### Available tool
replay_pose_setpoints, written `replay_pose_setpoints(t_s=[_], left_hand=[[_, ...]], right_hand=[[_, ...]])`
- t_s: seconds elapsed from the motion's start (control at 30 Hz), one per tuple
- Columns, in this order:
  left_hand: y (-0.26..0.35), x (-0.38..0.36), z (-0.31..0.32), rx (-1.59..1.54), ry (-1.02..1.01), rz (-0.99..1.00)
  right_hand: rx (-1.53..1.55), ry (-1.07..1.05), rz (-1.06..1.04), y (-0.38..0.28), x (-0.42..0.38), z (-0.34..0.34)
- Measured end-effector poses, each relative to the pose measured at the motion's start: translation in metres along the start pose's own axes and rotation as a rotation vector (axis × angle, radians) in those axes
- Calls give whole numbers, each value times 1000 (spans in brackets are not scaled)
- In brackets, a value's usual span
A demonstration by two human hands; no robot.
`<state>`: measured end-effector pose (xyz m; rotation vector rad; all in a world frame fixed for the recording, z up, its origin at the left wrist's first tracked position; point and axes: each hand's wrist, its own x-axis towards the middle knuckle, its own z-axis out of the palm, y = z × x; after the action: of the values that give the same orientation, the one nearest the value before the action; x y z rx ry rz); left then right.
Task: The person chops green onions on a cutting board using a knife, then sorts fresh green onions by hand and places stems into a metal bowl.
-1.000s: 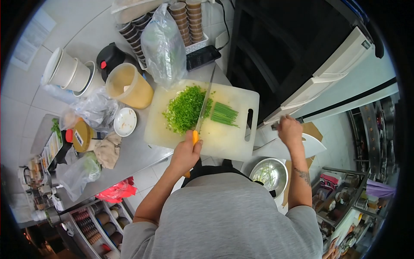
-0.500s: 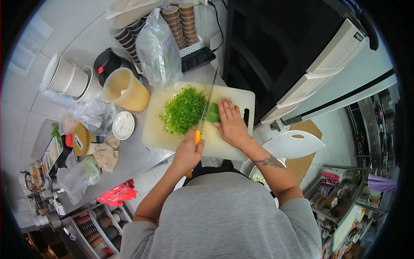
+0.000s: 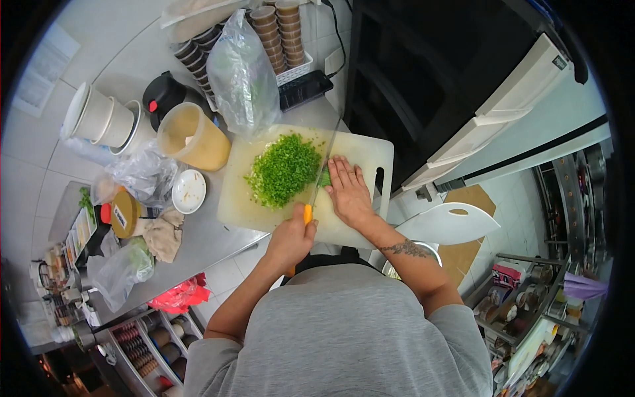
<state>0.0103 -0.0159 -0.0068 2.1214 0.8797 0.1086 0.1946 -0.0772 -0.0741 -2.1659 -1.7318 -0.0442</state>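
Note:
A white cutting board (image 3: 360, 142) lies on the steel counter with a heap of chopped green herbs (image 3: 284, 169) on its left half. My left hand (image 3: 291, 239) grips the orange handle of a long knife (image 3: 322, 175), whose blade lies across the board beside the heap. My right hand (image 3: 348, 190) presses flat, fingers together, on a small bunch of uncut green stalks (image 3: 325, 177) just right of the blade; most of the bunch is hidden under the fingers.
Behind the board stand a tan tub (image 3: 192, 137), a clear plastic bag (image 3: 243, 73), stacked small cups (image 3: 278, 30), white buckets (image 3: 99, 119) and a black phone (image 3: 304, 89). A small white dish (image 3: 189, 192) and a rag (image 3: 163, 238) lie left. A second white board (image 3: 450, 221) sits lower right.
My right hand came from the lower right onto the green stalks and now holds them closer to the blade. The knife has drawn back slightly toward me.

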Motion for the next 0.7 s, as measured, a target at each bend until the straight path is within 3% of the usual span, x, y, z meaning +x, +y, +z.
replay_pose_setpoints(t_s=[0.17,0.27,0.37,0.47,0.57,0.7], left_hand=[[8,4,11,155,-41,-48],[11,23,21,151,37,-29],[-5,47,23,123,101,81],[6,41,-6,-40,-98,-71],[3,20,-3,-29,-7,42],[6,5,-3,26,-44,15]], right_hand=[[-16,7,1,0,0,3],[-3,45,-13,1,0,4],[11,70,-27,1,0,3],[30,54,-9,0,1,0],[38,18,9,0,0,1],[49,32,13,0,0,4]])
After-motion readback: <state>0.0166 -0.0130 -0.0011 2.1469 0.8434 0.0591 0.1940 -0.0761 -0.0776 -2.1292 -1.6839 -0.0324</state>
